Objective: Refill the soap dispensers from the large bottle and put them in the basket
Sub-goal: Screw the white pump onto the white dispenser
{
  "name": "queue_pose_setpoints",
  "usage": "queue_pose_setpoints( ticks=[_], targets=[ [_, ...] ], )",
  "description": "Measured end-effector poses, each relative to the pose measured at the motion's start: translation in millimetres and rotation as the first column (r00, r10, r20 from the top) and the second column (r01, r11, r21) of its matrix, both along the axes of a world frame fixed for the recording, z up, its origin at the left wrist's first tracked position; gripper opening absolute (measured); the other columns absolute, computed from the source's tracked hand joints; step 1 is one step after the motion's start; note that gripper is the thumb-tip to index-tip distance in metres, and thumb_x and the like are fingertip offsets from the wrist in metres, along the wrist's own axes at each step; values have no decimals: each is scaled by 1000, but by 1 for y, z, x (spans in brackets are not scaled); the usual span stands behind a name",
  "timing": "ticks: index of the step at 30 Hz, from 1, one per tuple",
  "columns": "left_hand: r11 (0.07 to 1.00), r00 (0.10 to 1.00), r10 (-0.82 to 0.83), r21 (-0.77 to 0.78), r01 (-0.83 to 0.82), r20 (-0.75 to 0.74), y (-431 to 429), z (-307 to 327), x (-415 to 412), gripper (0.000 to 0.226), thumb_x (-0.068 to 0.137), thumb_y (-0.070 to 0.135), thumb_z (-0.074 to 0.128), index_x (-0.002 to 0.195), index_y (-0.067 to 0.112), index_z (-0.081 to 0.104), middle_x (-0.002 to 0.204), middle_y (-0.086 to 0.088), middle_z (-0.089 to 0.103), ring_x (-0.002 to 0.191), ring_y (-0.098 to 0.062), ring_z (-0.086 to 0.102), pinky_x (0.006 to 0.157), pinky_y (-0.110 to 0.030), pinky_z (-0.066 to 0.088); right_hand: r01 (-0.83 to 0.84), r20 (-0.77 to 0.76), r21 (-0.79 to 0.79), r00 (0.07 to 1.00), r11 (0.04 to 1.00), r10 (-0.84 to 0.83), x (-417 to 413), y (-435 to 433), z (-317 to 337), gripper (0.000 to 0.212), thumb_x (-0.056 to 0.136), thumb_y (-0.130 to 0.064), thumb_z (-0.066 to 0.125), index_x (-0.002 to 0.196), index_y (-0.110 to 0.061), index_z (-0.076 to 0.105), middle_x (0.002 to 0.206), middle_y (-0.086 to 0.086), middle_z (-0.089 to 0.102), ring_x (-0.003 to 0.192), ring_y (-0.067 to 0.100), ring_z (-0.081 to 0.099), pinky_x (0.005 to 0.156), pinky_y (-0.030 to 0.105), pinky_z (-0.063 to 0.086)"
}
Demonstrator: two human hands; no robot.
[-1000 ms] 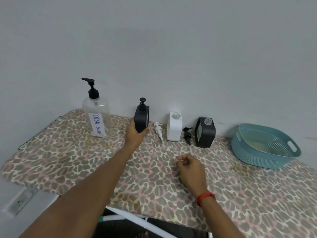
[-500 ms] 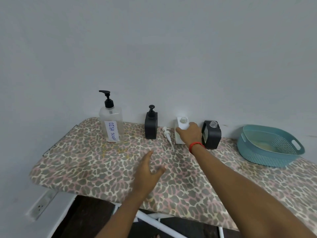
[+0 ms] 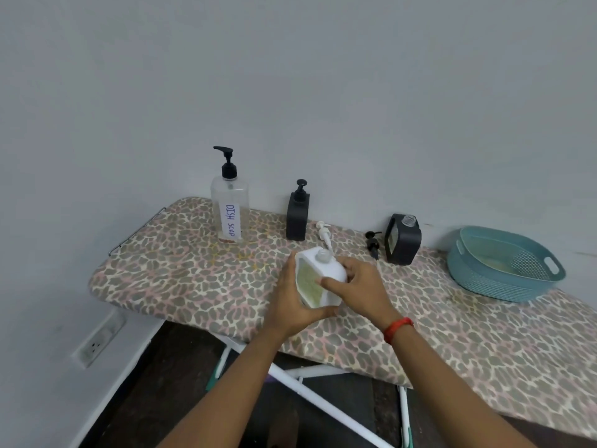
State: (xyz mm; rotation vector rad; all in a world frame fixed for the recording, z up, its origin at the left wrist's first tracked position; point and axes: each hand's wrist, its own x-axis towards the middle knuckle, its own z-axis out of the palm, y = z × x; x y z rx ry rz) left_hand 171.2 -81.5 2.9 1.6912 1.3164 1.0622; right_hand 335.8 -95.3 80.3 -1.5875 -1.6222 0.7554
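Both hands hold the white soap dispenser (image 3: 318,276) above the middle of the board; its neck is open with no pump on it. My left hand (image 3: 292,305) cups it from the left and below, and my right hand (image 3: 357,287) grips its right side with the thumb across the front. The white pump (image 3: 324,233) lies on the cover behind it. The large clear bottle (image 3: 230,208) labelled DISH SOAP stands at the back left. A black dispenser (image 3: 298,216) with its pump on stands beside it. Another black dispenser (image 3: 402,239) stands uncapped, its black pump (image 3: 372,242) lying next to it.
The teal basket (image 3: 478,281) sits at the back right of the leopard-print ironing board (image 3: 181,276). A grey wall runs right behind the bottles. A wall socket (image 3: 97,342) is low at the left, and the board's white legs (image 3: 303,388) show underneath.
My right hand took the white dispenser from the back row and brought it toward me. My left hand let go of the black dispenser and came over to hold the white one too.
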Motion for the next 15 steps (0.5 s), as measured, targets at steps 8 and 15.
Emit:
queue_pose_setpoints(
  ticks=[8,15],
  targets=[
    [1000,1000,31,0,-31,-4,-4,0,-2,133,48,63,91,156,25,24,147,6,43,135,-17,48,111,-50,46,18,-85,-106,996,994,-27,-1,40,19,34,95,-50,62,106,-20,72,102,-5,74,95,14,70,95,41,57],
    [1000,1000,15,-15,-15,15,4,-9,-2,131,47,58,87,155,24,22,146,6,42,134,-16,47,110,-43,47,124,354,-230,935,965,-36,-24,157,19,34,94,-36,65,81,-5,58,78,8,58,78,31,62,53,31,40]
  ],
)
